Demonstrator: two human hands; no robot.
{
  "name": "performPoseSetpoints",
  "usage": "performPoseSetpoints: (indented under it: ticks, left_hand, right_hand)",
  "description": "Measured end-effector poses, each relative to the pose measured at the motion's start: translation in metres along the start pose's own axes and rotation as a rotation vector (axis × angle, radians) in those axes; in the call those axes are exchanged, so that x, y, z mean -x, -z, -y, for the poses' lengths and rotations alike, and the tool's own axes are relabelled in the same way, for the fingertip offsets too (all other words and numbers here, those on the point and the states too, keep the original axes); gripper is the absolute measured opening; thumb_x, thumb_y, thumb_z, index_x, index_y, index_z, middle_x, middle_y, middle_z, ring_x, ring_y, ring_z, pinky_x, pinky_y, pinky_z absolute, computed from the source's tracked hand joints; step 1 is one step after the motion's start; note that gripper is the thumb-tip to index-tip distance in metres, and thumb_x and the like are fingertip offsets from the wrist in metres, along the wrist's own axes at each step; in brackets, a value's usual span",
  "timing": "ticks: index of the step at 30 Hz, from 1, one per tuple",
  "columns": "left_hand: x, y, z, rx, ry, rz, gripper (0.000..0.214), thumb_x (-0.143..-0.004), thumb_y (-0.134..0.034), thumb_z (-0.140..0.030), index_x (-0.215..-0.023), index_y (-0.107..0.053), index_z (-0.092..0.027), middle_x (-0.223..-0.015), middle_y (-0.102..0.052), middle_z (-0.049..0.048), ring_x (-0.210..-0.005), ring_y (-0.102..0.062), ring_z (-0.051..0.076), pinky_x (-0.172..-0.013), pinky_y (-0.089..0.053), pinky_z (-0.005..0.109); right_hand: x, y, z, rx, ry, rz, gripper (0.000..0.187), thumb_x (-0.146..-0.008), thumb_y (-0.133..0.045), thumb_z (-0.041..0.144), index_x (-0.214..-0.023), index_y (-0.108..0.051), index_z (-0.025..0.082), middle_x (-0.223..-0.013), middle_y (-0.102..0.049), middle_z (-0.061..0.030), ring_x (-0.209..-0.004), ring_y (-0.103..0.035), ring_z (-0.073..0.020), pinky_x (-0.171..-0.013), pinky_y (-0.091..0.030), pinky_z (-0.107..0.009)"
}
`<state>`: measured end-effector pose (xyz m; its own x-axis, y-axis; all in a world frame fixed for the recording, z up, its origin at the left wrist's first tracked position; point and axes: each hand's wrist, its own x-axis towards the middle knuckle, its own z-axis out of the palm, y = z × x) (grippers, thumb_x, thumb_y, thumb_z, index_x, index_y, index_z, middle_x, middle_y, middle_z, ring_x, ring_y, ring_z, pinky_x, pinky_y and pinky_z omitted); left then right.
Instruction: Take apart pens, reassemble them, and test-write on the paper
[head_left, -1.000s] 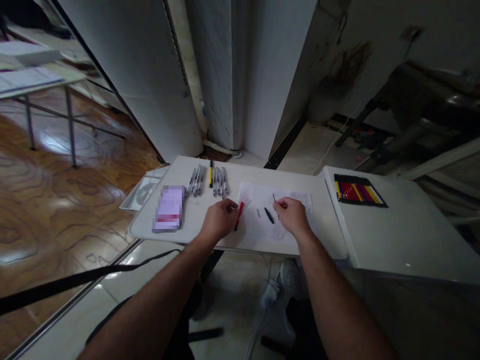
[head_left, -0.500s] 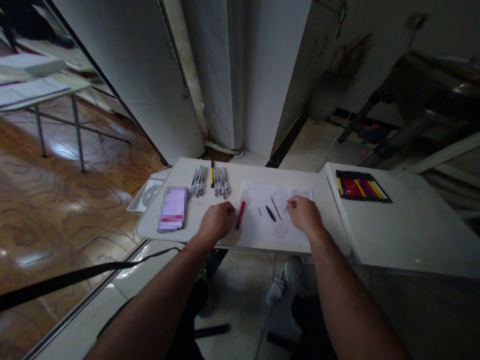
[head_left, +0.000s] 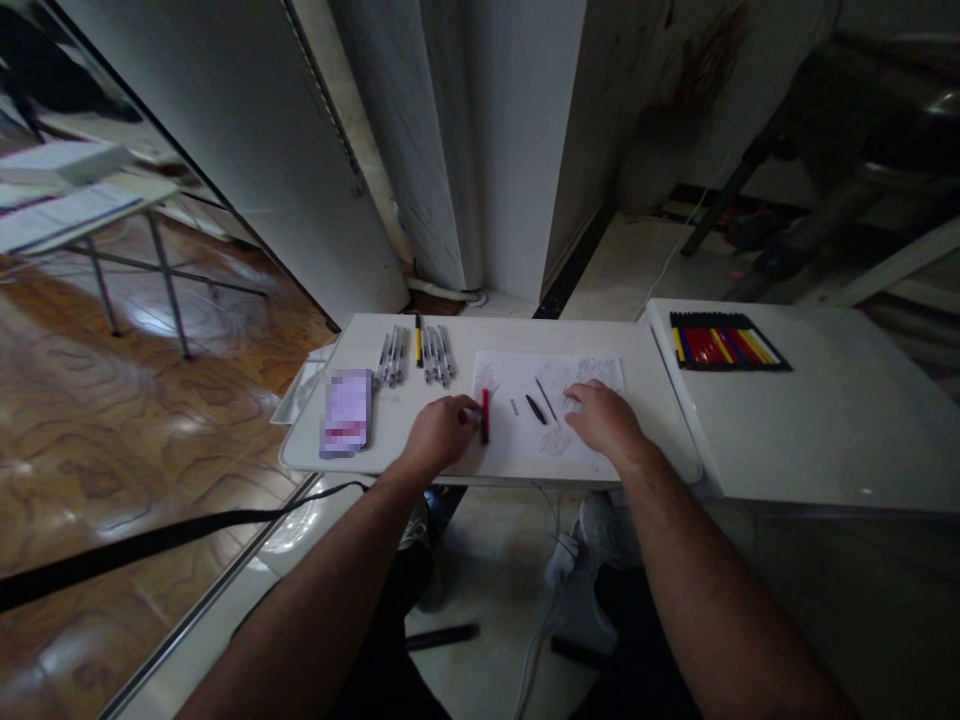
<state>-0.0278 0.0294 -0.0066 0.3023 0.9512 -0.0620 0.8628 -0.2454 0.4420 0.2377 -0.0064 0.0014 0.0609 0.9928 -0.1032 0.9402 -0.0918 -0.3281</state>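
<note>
Spanning the middle of the frame, a white tabletop point(head_left: 517, 335) lies before you, its right end beside a second tabletop point(head_left: 810, 430) at the right of the frame. A sheet of paper point(head_left: 517, 375), bearing patches of scribble, rests on the first, slightly right of centre. A row of coloured pens point(head_left: 727, 343), red, yellow and blue with dark ends, lies at centre right of the frame. Your right hand point(head_left: 600, 415) is over the paper's right part, its grip loosely spread, fingers parted. Your left hand point(head_left: 444, 430) curls at the paper's left edge; whether its grip holds anything, you cannot tell. A pixelated lilac phone point(head_left: 348, 412) lies left of centre. Above your left hand are two clusters of clear pens, left point(head_left: 391, 356) and right point(head_left: 436, 355), with a yellow-and-black pen point(head_left: 418, 342) between. A red marker point(head_left: 485, 415) lies beside your left fingers, contact unclear. Between your hands, on the paper, are a thin dark rod point(head_left: 547, 399), a short black piece point(head_left: 535, 408) and a tiny grey piece point(head_left: 514, 406).
</note>
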Motion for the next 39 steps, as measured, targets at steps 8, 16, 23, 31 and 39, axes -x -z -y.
performPoseSetpoints:
  ticks: [8,16,23,31,39]
  left_hand:
    - [0.000,0.000,-0.003,-0.032,-0.001,0.003,0.029,-0.080,-0.055,-0.027,-0.103,-0.073,-0.024,-0.089,-0.073,0.0053,-0.079,-0.065,0.020,-0.074,-0.046,0.027]
    - [0.000,0.002,-0.002,-0.043,-0.003,0.011,0.033,-0.080,-0.055,-0.024,-0.109,-0.072,-0.022,-0.096,-0.072,0.0074,-0.085,-0.065,0.020,-0.080,-0.047,0.027]
    - [0.000,0.003,-0.001,-0.068,-0.034,0.012,0.039,-0.080,-0.055,-0.025,-0.116,-0.069,-0.023,-0.093,-0.073,0.0075,-0.081,-0.065,0.021,-0.078,-0.047,0.028]
    - [-0.002,0.003,-0.003,-0.027,0.086,0.026,0.040,-0.080,-0.056,-0.026,-0.118,-0.069,-0.020,-0.084,-0.075,0.0068,-0.075,-0.067,0.021,-0.073,-0.047,0.027]
    - [-0.007,0.002,-0.002,0.034,0.114,0.038,0.044,-0.079,-0.058,-0.026,-0.122,-0.067,-0.023,-0.086,-0.075,0.0058,-0.074,-0.066,0.020,-0.070,-0.046,0.027]
  right_hand:
    - [0.001,0.001,-0.001,0.009,0.003,0.003,0.039,-0.078,-0.063,0.022,-0.117,-0.067,0.019,-0.116,-0.064,-0.0097,-0.104,-0.062,-0.0230,-0.089,-0.045,-0.029]
    - [0.000,0.000,-0.004,0.037,-0.011,0.017,0.040,-0.078,-0.065,0.024,-0.118,-0.067,0.021,-0.117,-0.063,-0.0100,-0.104,-0.061,-0.0232,-0.089,-0.045,-0.030]
    - [0.000,-0.001,-0.002,0.053,-0.001,0.030,0.043,-0.078,-0.065,0.026,-0.120,-0.066,0.019,-0.121,-0.061,-0.0114,-0.107,-0.061,-0.0242,-0.091,-0.045,-0.030]
    - [-0.001,0.026,-0.021,0.181,-0.287,-0.079,0.054,-0.081,-0.060,0.045,-0.125,-0.061,0.015,-0.114,-0.066,-0.0177,-0.104,-0.063,-0.0311,-0.085,-0.047,-0.040]
    - [0.001,0.025,-0.035,0.202,-0.328,-0.041,0.054,-0.081,-0.059,0.048,-0.122,-0.062,0.013,-0.107,-0.069,-0.0181,-0.099,-0.065,-0.0299,-0.082,-0.048,-0.038]
